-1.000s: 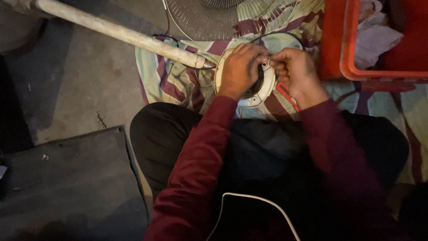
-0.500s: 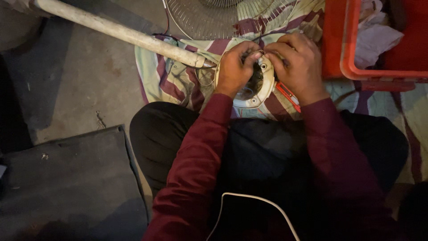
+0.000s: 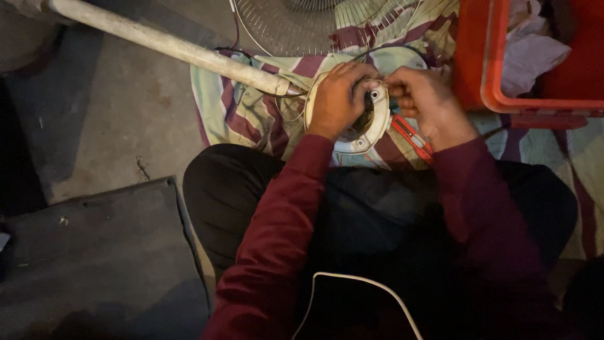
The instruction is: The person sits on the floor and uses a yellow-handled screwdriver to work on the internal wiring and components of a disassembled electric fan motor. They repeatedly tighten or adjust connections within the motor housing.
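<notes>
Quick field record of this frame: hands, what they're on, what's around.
left hand: gripping the white round housing at its left rim
right hand: fingers at the housing's top right, pinching something too small to tell
support: striped cloth on the floor
pole: white, runs from upper left to the housing
red crate: right of hands
wire fan guard: above
red-handled tool: under right wrist

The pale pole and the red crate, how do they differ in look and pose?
The pale pole is a long, thin tube lying slanted across the floor; the red crate is boxy, open-topped and holds crumpled cloth. The pole is dull off-white, the crate bright red. Both reach the striped cloth.
</notes>
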